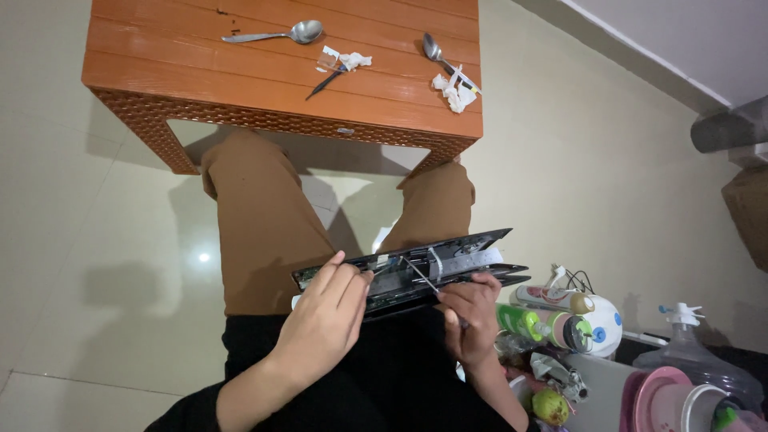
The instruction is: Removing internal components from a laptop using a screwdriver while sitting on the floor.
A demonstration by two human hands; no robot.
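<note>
A flat black electronic device (448, 262) lies opened on my lap, its inner boards and a white strip showing. My left hand (324, 316) grips its left end, fingers curled over the edge. My right hand (470, 308) holds a thin metal tool (422, 276), whose tip points into the middle of the opened device. I sit in brown trousers with my knees under an orange table.
The orange plastic table (200, 68) ahead carries two spoons (276, 34) (434, 50), crumpled tissue (456, 90) and a small dark tool (324, 82). To my right stand bottles (544, 324), a water jug (692, 352), pink dishes (660, 396) and a green fruit (550, 406).
</note>
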